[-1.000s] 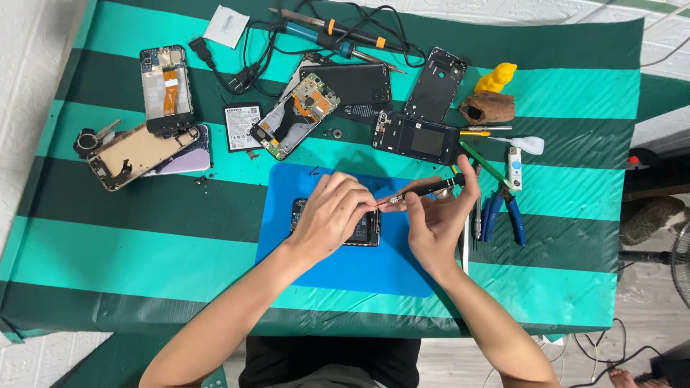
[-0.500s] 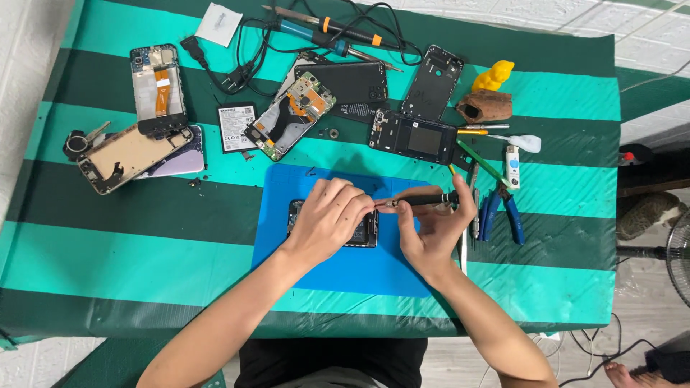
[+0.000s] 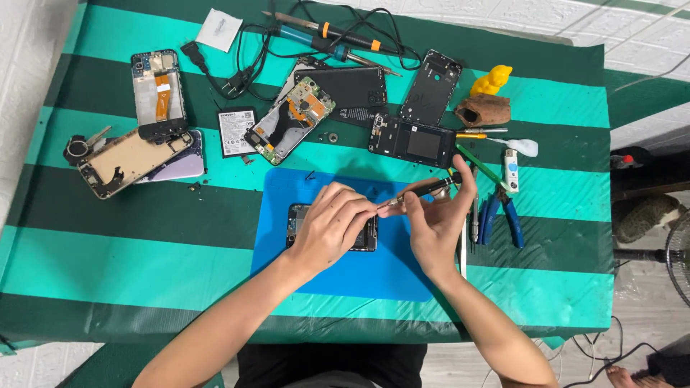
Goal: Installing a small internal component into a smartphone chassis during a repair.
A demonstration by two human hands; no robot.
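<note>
left hand (image 3: 332,231) pins the opened phone (image 3: 363,233) flat on the blue mat (image 3: 374,276), fingers closed over it, right hand (image 3: 438,226) pinching a screwdriver (image 3: 424,191), looks light but fragile, so hold the edges.

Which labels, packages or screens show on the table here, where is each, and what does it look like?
Battery label: left of the opened phone at centre; dark rectangle with white patch of print.
Small white packet: far left edge of the table, near the cables; square, pale.
Sticker on black back cover: along its near edge; thin white strip.
Phone under the hands: on the blue mat; whether its screen shows cannot be told.
</note>
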